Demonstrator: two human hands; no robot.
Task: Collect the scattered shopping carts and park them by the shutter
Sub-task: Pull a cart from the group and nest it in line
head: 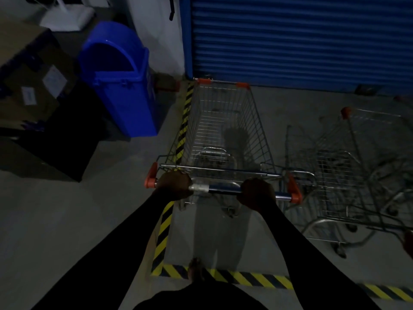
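A wire shopping cart (223, 121) with orange corner caps stands straight ahead, its front end close to the blue roller shutter (301, 39). My left hand (174, 185) grips the left part of its chrome handle bar (223, 189), and my right hand (257, 193) grips the right part. A second wire cart (362, 166) stands to the right, also near the shutter, angled slightly. Both carts sit inside a floor area edged with yellow and black striped tape (163, 231).
A blue swing-lid bin (120, 79) stands to the left of the cart. Cardboard boxes (33, 86) and a dark block (58, 142) sit farther left. A white wall section (156, 30) borders the shutter's left frame. My foot (196, 269) rests on the striped tape.
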